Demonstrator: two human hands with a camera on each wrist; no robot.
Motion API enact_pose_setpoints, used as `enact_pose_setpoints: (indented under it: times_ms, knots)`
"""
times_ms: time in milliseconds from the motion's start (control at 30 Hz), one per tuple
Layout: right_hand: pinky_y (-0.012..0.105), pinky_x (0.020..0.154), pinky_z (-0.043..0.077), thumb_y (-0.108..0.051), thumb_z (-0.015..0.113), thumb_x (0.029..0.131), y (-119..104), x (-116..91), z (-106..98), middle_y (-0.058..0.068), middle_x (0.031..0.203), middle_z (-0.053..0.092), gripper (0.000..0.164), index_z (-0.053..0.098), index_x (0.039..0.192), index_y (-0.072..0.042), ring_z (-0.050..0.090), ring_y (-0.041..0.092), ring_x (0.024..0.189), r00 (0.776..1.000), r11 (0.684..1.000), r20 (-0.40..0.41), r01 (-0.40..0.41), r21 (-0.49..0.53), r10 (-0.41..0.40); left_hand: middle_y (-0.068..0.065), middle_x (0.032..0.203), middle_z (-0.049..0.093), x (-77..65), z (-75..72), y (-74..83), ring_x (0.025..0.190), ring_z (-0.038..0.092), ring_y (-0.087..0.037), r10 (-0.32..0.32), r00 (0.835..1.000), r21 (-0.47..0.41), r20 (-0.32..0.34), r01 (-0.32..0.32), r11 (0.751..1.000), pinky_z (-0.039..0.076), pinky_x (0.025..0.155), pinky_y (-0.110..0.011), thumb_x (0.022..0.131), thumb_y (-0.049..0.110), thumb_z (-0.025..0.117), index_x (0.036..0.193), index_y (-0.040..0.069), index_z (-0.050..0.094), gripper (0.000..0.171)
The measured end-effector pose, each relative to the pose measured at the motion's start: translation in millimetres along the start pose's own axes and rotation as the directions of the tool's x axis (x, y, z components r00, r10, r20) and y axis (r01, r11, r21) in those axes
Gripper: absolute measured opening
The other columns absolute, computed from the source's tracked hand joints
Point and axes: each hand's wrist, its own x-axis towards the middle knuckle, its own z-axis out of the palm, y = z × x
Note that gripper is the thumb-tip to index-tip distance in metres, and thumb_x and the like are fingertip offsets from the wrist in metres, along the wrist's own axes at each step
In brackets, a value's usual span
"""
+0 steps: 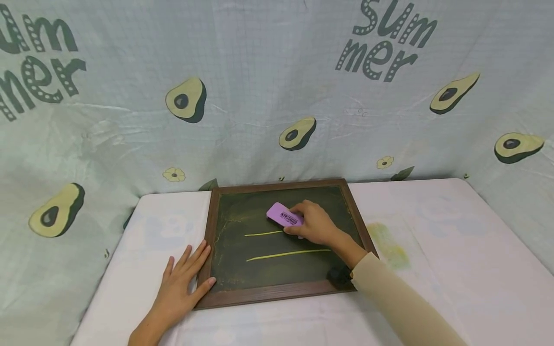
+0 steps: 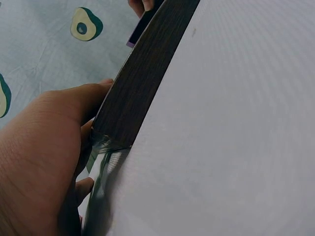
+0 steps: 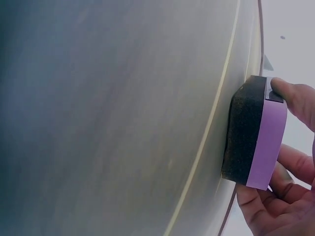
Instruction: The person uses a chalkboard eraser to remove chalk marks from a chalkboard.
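Observation:
A purple chalkboard eraser [image 1: 284, 215] with a black felt underside is gripped between the thumb and fingers of my right hand [image 1: 315, 223]. In the right wrist view the eraser's felt [image 3: 243, 132] lies against the board's surface. The framed chalkboard [image 1: 281, 274] lies on the table, with two yellow chalk lines across it. The upper line [image 1: 261, 234] runs up to the eraser; the lower line [image 1: 285, 254] passes below my right hand. My left hand [image 1: 179, 288] rests at the board's left edge, fingers spread, its thumb on the wooden frame [image 2: 133, 88].
The table [image 1: 467, 250] has a white cloth with a yellow-green smudge [image 1: 388, 245] to the right of the board. Behind it hangs a pale curtain [image 1: 242, 72] printed with avocados and lettering. A dark wrist camera [image 1: 339, 277] sits under my right forearm, over the board's lower right corner.

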Motion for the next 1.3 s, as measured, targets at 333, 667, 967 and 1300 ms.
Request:
enact_pose_setpoints:
  times_ms: [333,667,967,1300]
  knots:
    - [0.030,0.066,0.045,-0.033,0.080,0.077,-15,11,11,0.001,0.088,0.057,0.048,0.069,0.112,-0.002,0.050,0.013,0.074,1.000,1.000,0.030,-0.002,-0.021,0.003,0.000,0.155,0.028,1.5,-0.9,0.3,0.141,0.020,-0.037,0.009,1.000,-0.014,-0.011,-0.010,1.000,0.003,0.108,-0.064,0.091,0.040,0.062,0.150,0.018,0.035,0.069]
    - [0.029,0.065,0.045,-0.035,0.080,0.078,-36,21,24,0.000,0.087,0.057,0.047,0.069,0.112,-0.004,0.051,0.012,0.075,0.998,1.000,0.062,0.017,-0.008,-0.016,0.000,0.155,0.029,1.8,1.4,0.6,0.141,0.021,-0.036,0.004,1.000,-0.008,-0.007,-0.004,1.000,0.003,0.109,-0.063,0.091,0.041,0.062,0.149,0.015,0.037,0.069]
    - [0.029,0.068,0.046,-0.037,0.078,0.079,-56,35,38,0.003,0.092,0.058,0.048,0.069,0.113,-0.005,0.053,0.014,0.078,0.994,0.999,0.102,0.041,-0.014,-0.039,0.000,0.154,0.030,1.4,-0.6,0.6,0.140,0.022,-0.037,0.011,1.000,-0.010,-0.022,-0.011,1.000,0.005,0.108,-0.064,0.090,0.041,0.063,0.149,0.015,0.038,0.069]
    - [0.026,0.062,0.043,-0.038,0.078,0.080,-72,40,46,0.001,0.094,0.056,0.052,0.066,0.120,-0.008,0.049,0.012,0.074,0.985,0.997,0.162,0.063,-0.033,-0.057,-0.001,0.154,0.032,0.1,-0.2,-0.7,0.139,0.023,-0.039,0.022,0.999,-0.010,-0.036,-0.023,1.000,0.006,0.107,-0.066,0.090,0.039,0.064,0.148,0.016,0.039,0.068]
